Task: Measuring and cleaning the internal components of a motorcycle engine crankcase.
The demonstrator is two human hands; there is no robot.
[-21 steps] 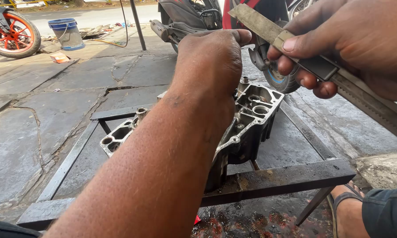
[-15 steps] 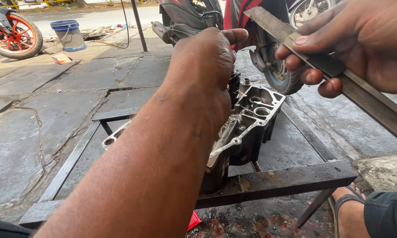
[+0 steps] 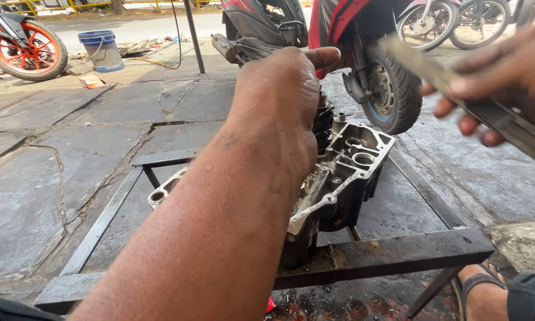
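— While the person leans over the dark metal frame stand (image 3: 398, 252), what is each hand doing?

— Well, the left hand (image 3: 279, 113) is pressed down on the grey metal engine case (image 3: 345, 178). Its fingers are curled over the top of the case, and its thumb sticks out flat toward the scooter. It looks like it has hold of the case, but the hand hides the spot where the fingers meet the metal.

— And the other hand?

— Up by the edge, the right hand (image 3: 505, 77) is closed around a long flat metal bar (image 3: 458, 89). The bar is blurry. It slants down past the hand and is well apart from the case.

— Where is the case sitting?

— It rests tilted on the frame stand, with its open side and round holes facing up.

— What else is around?

— A red scooter (image 3: 351, 35) with a black back tyre stands just behind the case. Far off there is a blue bucket (image 3: 98, 47) near an orange motorbike wheel (image 3: 24, 50). A foot in a sandal (image 3: 481, 291) is by the stand's leg.
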